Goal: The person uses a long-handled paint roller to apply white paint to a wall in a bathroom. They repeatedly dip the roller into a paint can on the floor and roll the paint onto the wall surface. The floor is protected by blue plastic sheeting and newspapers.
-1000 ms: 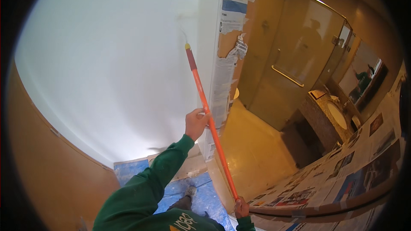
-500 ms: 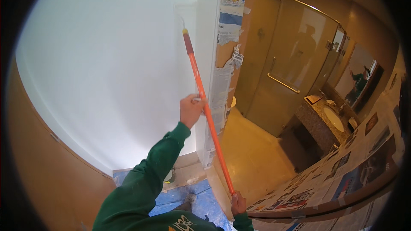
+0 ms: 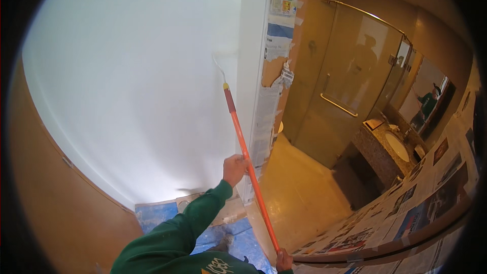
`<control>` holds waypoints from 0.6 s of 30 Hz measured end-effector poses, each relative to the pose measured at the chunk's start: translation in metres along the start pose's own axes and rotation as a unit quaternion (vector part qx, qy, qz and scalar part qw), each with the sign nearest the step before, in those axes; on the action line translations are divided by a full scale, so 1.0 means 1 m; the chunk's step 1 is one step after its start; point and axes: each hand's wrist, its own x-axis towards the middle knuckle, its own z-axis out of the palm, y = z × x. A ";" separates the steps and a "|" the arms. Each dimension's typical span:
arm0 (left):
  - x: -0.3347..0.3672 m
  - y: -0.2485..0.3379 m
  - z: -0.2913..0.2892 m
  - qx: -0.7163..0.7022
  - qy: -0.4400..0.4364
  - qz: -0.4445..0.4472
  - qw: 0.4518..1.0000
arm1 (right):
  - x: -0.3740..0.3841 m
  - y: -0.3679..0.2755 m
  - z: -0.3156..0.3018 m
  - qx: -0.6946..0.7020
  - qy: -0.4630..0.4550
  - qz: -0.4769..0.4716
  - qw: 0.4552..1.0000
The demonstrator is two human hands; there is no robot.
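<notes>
A paint roller on a long orange extension pole [image 3: 244, 144] leans up and away against the white wall [image 3: 127, 71]. Its roller sleeve [image 3: 226, 56], nearly as pale as the paint, is at the wall close to the corner; a bent metal frame joins it to the dark red grip with a yellow collar [image 3: 226, 87]. My left hand [image 3: 235, 169] is closed on the pole around its middle, the arm in a green sleeve stretched forward. Low at the right, my right hand [image 3: 284, 261] grips the pole's bottom end; part of it is cut off by the picture's lower edge.
Newspaper [image 3: 278, 35] is taped along the wall's end. To the right are a glass shower door [image 3: 340, 91] and a stone-topped sink counter [image 3: 373, 134]. Blue sheeting [image 3: 241, 238] covers the floor below me, with a round container [image 3: 183, 206] near the wall. A brown panel [image 3: 66, 208] stands left.
The roller has come down the wall near the corner. My left hand has moved lower with the pole, and my right hand has also sunk toward the lower edge.
</notes>
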 end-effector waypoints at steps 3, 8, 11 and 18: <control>0.024 0.043 0.003 0.000 -0.004 0.050 0.999 | 0.042 -0.034 -0.007 0.101 -0.011 -0.014 0.995; 0.076 0.138 0.005 0.009 0.001 0.127 0.992 | 0.114 -0.121 -0.037 0.251 -0.017 0.032 0.967; 0.078 0.156 0.008 -0.027 -0.017 0.105 0.994 | 0.120 -0.122 -0.038 0.298 -0.016 0.040 0.954; 0.018 0.043 0.010 -0.031 -0.010 -0.001 0.999 | 0.041 -0.047 -0.034 0.256 -0.080 0.107 0.957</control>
